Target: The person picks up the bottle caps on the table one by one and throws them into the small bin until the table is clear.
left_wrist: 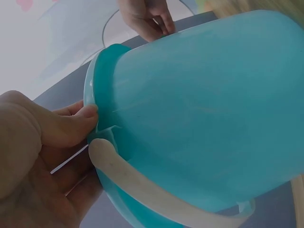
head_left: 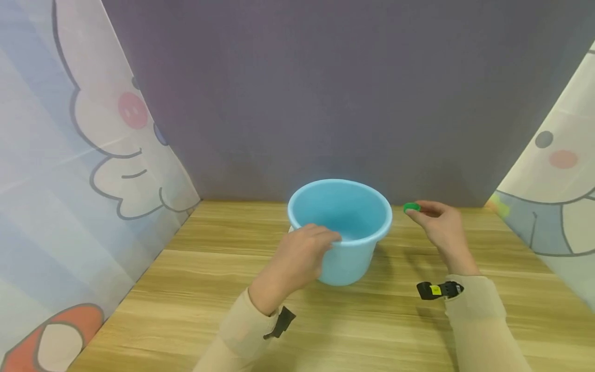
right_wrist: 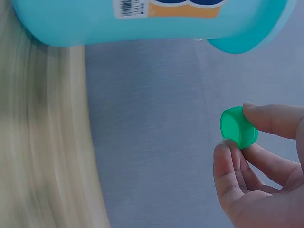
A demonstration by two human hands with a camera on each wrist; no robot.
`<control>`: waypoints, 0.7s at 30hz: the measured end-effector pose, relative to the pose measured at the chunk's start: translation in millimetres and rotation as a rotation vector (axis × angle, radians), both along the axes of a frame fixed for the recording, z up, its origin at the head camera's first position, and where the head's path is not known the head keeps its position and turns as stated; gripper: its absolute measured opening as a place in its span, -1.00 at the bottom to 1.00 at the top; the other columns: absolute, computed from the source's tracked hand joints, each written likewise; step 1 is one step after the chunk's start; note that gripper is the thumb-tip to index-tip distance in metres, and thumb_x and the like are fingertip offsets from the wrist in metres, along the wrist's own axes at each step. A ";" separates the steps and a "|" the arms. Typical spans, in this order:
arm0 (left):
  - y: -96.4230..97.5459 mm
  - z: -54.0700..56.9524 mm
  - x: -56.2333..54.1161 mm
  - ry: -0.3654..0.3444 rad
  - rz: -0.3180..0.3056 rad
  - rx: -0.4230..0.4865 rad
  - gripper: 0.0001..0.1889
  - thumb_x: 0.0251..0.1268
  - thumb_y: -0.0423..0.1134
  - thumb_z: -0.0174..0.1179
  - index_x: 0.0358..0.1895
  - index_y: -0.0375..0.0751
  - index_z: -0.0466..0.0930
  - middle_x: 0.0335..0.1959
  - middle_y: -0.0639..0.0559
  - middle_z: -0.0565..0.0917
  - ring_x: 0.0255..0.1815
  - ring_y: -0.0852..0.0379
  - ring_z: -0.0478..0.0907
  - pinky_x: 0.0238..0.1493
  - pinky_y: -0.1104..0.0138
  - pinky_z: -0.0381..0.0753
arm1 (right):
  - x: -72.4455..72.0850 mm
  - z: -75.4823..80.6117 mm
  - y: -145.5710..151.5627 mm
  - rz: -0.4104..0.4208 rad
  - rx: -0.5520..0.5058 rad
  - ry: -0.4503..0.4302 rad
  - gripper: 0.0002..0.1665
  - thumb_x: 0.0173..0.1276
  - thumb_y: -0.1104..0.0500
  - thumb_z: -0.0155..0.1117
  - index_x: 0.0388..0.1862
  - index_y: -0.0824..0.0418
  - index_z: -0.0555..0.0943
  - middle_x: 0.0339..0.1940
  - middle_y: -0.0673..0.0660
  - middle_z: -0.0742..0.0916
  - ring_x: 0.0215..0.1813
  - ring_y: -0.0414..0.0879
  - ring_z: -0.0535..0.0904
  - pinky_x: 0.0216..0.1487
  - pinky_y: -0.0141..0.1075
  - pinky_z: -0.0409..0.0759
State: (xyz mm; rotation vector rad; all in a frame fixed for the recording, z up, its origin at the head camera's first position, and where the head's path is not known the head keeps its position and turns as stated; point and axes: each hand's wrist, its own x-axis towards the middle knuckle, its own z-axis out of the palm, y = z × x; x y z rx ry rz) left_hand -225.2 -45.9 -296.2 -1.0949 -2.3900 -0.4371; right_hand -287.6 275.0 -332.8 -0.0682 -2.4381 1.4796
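A light blue plastic bucket [head_left: 348,261] is upright at the middle of the wooden table, its mouth facing up. My left hand [head_left: 302,253] grips the near left part of its rim, thumb outside and fingers over the edge, as the left wrist view shows. The bucket's white handle [left_wrist: 142,187] hangs down along its outer side. To the right of the bucket, my right hand [head_left: 443,230] holds a small hollow green cap [right_wrist: 240,127] in the air, pinched between thumb and fingertips. Most of the bucket's inside floor is hidden.
Behind the table [head_left: 223,289] rises a dark grey panel [head_left: 348,93]. Curtains printed with cartoon figures hang on the left [head_left: 60,217] and right [head_left: 558,175]. A label with a barcode [right_wrist: 133,8] is on the bucket's side.
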 end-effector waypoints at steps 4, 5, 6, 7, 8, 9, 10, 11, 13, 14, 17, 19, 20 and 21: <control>0.2 0.4 0.1 -0.007 0.006 -0.003 -0.66 0.16 -0.58 0.31 -0.05 -0.13 0.74 -0.12 0.06 0.77 -0.06 0.05 0.68 -0.05 0.22 0.71 | 3.6 6.4 0.4 -0.010 0.006 0.016 -0.21 0.43 -0.16 0.31 0.40 0.37 0.47 0.21 0.22 0.55 0.09 -0.10 0.43 -0.05 -0.26 0.44; 0.4 0.4 0.1 -0.010 0.008 -0.006 -0.66 0.16 -0.57 0.31 -0.05 -0.13 0.74 -0.12 0.06 0.77 -0.06 0.05 0.68 -0.05 0.22 0.71 | 4.3 7.8 0.3 -0.010 0.004 0.020 -0.20 0.43 -0.17 0.31 0.41 0.36 0.47 0.21 0.21 0.55 0.09 -0.10 0.44 -0.04 -0.27 0.44; 0.6 0.3 0.0 -0.011 0.008 -0.008 -0.66 0.17 -0.57 0.31 -0.04 -0.13 0.74 -0.11 0.06 0.77 -0.06 0.05 0.68 -0.05 0.22 0.71 | 5.0 9.0 0.3 -0.009 0.003 0.025 -0.20 0.43 -0.17 0.31 0.41 0.36 0.46 0.21 0.21 0.55 0.10 -0.10 0.44 -0.04 -0.27 0.45; 0.7 0.5 -0.1 -0.012 0.008 -0.011 -0.67 0.17 -0.57 0.31 -0.04 -0.13 0.74 -0.11 0.06 0.77 -0.06 0.05 0.67 -0.04 0.23 0.70 | 5.4 10.3 0.0 -0.010 0.004 0.030 -0.20 0.43 -0.17 0.31 0.42 0.35 0.46 0.22 0.21 0.55 0.10 -0.11 0.44 -0.04 -0.28 0.45; 0.9 0.8 -0.1 -0.013 0.008 -0.011 -0.67 0.18 -0.56 0.31 -0.04 -0.13 0.74 -0.11 0.06 0.77 -0.06 0.05 0.67 -0.04 0.23 0.70 | 5.9 11.4 -0.4 -0.010 0.005 0.036 -0.20 0.43 -0.17 0.31 0.42 0.34 0.46 0.21 0.20 0.55 0.10 -0.12 0.44 -0.04 -0.30 0.45; 1.0 0.7 -0.3 -0.013 0.008 -0.012 -0.67 0.18 -0.56 0.31 -0.04 -0.14 0.73 -0.11 0.06 0.77 -0.06 0.05 0.67 -0.04 0.23 0.70 | 6.1 12.3 -0.7 -0.012 0.005 0.043 -0.20 0.43 -0.17 0.31 0.42 0.33 0.47 0.21 0.19 0.56 0.09 -0.13 0.44 -0.04 -0.31 0.46; 1.1 0.6 -0.5 -0.013 0.007 -0.013 -0.67 0.18 -0.56 0.31 -0.04 -0.14 0.73 -0.11 0.05 0.77 -0.06 0.05 0.67 -0.03 0.23 0.70 | 6.6 13.1 -1.3 -0.016 0.005 0.049 -0.21 0.43 -0.17 0.32 0.42 0.33 0.47 0.19 0.18 0.57 0.08 -0.14 0.45 -0.05 -0.33 0.46; 1.2 0.7 -0.5 -0.014 0.006 -0.012 -0.67 0.18 -0.56 0.31 -0.04 -0.14 0.73 -0.11 0.05 0.77 -0.06 0.04 0.67 -0.04 0.23 0.70 | 7.2 14.0 -1.8 -0.019 0.004 0.055 -0.21 0.42 -0.17 0.32 0.42 0.32 0.48 0.18 0.16 0.58 0.07 -0.16 0.45 -0.06 -0.35 0.46; 1.5 0.9 -0.1 -0.012 0.006 -0.010 -0.67 0.18 -0.56 0.31 -0.04 -0.14 0.73 -0.12 0.05 0.77 -0.08 0.05 0.67 -0.07 0.24 0.71 | 8.7 15.7 -2.7 -0.024 0.005 0.066 -0.22 0.41 -0.17 0.33 0.41 0.31 0.49 0.14 0.10 0.59 0.05 -0.20 0.46 -0.09 -0.39 0.48; 1.7 0.9 0.2 -0.013 0.005 -0.007 -0.67 0.18 -0.57 0.31 -0.04 -0.14 0.73 -0.12 0.05 0.77 -0.08 0.05 0.67 -0.08 0.24 0.71 | 9.6 16.7 -3.1 -0.026 0.003 0.073 -0.22 0.41 -0.16 0.34 0.40 0.31 0.50 0.11 0.07 0.60 0.03 -0.21 0.46 -0.11 -0.42 0.49; 2.2 1.0 0.3 -0.010 0.006 -0.007 -0.68 0.18 -0.56 0.31 -0.05 -0.14 0.73 -0.14 0.06 0.77 -0.09 0.05 0.67 -0.10 0.24 0.71 | 12.9 20.9 -3.8 -0.031 -0.001 0.101 -0.24 0.40 -0.14 0.36 0.38 0.33 0.51 0.01 -0.04 0.62 -0.01 -0.25 0.48 -0.18 -0.48 0.50; 2.7 1.5 0.3 -0.006 0.007 -0.010 -0.66 0.17 -0.57 0.31 -0.05 -0.13 0.73 -0.14 0.06 0.77 -0.09 0.05 0.67 -0.10 0.24 0.71 | 15.2 24.2 -3.8 -0.036 -0.002 0.120 -0.25 0.40 -0.13 0.37 0.37 0.33 0.52 -0.06 -0.11 0.62 -0.04 -0.25 0.49 -0.22 -0.50 0.51; 2.9 1.9 0.4 -0.007 0.007 -0.012 -0.64 0.15 -0.59 0.30 -0.04 -0.13 0.73 -0.13 0.06 0.77 -0.09 0.05 0.67 -0.09 0.23 0.71 | 16.4 25.9 -3.6 -0.038 -0.002 0.127 -0.25 0.40 -0.13 0.37 0.37 0.33 0.52 -0.08 -0.12 0.62 -0.05 -0.25 0.50 -0.24 -0.50 0.51; 3.1 2.1 0.3 -0.006 0.009 -0.016 -0.63 0.14 -0.59 0.30 -0.04 -0.13 0.73 -0.13 0.06 0.77 -0.09 0.05 0.67 -0.08 0.23 0.71 | 17.5 27.4 -3.6 -0.040 -0.001 0.132 -0.25 0.40 -0.13 0.37 0.37 0.33 0.53 -0.10 -0.14 0.62 -0.05 -0.25 0.49 -0.25 -0.49 0.50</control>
